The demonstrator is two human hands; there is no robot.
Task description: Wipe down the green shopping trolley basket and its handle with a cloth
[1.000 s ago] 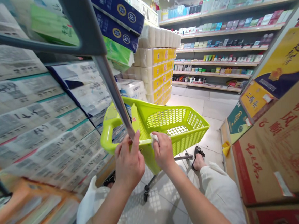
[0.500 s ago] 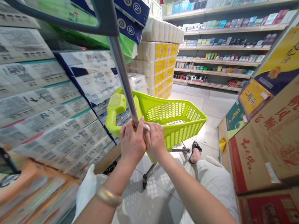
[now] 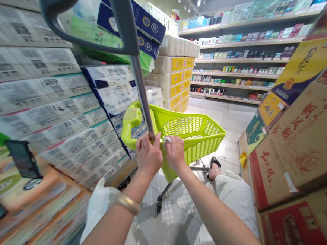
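The lower end of a metal pole point(image 3: 143, 89) is in my left hand point(image 3: 149, 153), its fingers curled around it by the cart's rim. A dark grey loop handle point(image 3: 101, 47) tops this slanting pole, close to the camera. Beside it, my right hand point(image 3: 176, 153) pinches a crumpled white tissue point(image 3: 167, 139) against the rim. Both hands meet at the near side of a lime-green shopping cart point(image 3: 202, 149), whose perforated basket points away to the right. At its left end is a thick green push handle point(image 3: 128, 129).
Stacked paper packs point(image 3: 66, 112) wall the left side, with a phone-like device point(image 3: 23, 159) lower left. Cardboard boxes point(image 3: 304, 147) rise on the right. Behind stand toilet-roll packs point(image 3: 180, 82) and product shelves point(image 3: 241, 51). A cart caster point(image 3: 159, 204) rests on the tiled floor point(image 3: 173, 227).
The view has shifted, so the cart, pole and hands appear slightly lower and further right. My right hand has moved a little apart from the left, and the tissue shows more.
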